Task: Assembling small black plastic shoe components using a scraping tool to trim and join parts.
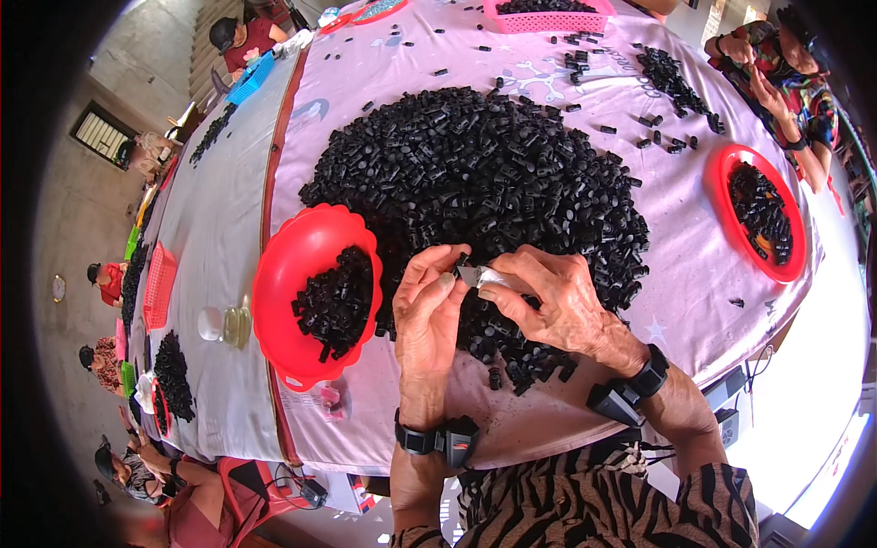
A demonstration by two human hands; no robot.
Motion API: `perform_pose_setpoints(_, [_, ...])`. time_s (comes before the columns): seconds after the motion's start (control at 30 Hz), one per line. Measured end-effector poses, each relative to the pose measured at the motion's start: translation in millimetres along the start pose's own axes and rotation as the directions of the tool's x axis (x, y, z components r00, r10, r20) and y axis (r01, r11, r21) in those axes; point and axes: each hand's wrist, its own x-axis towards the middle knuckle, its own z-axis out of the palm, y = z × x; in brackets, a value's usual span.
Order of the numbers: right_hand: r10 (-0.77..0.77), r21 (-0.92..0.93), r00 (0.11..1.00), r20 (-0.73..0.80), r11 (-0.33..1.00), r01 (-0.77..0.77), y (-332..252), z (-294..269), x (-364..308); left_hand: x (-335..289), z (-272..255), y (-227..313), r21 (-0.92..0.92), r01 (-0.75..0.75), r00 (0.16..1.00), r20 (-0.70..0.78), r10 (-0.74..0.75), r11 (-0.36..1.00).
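Observation:
My left hand (426, 315) pinches a small black plastic piece (462, 262) between thumb and fingers. My right hand (571, 301) grips a small blade-like tool wrapped in white (496, 278), its flat grey tip touching or very close to the black piece. Both hands are over the near part of a large heap of short black cylindrical pieces (475, 173). Just left of my left hand, a red scalloped basin (290, 274) lies with a smaller pile of the same pieces (336, 306) in it.
A pink cloth (365, 429) covers the table. At the right stands a red basin (723, 203) of black pieces, with a person (786, 100) beyond. A pink basket (557, 22) sits at the far edge. Jars (237, 326) stand left; several people work along the left side.

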Motion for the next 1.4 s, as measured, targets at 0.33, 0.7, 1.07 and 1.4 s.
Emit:
perform_pose_setpoints(0.33, [-0.005,-0.008,1.000,-0.012,1.000,0.005,-1,1,0,1,-11,-5,0.021,-0.014,1.000,0.025,0.014,1.000])
perform_pose_setpoints(0.7, [-0.040,-0.036,0.999,-0.009,0.999,0.040,0,0,0,0,-11,-6,-0.078,-0.011,1.000,-0.023,0.009,0.997])
perform_pose_setpoints(1.07, [-0.033,-0.057,0.999,0.017,0.998,0.034,5,-1,1,1,-9,1,-0.121,0.164,0.985,-0.024,-0.168,0.979])
perform_pose_setpoints(1.4, [-0.029,-0.031,0.999,0.014,0.999,0.030,2,2,0,0,-15,0,-0.135,0.130,0.991,0.022,-0.128,0.982])
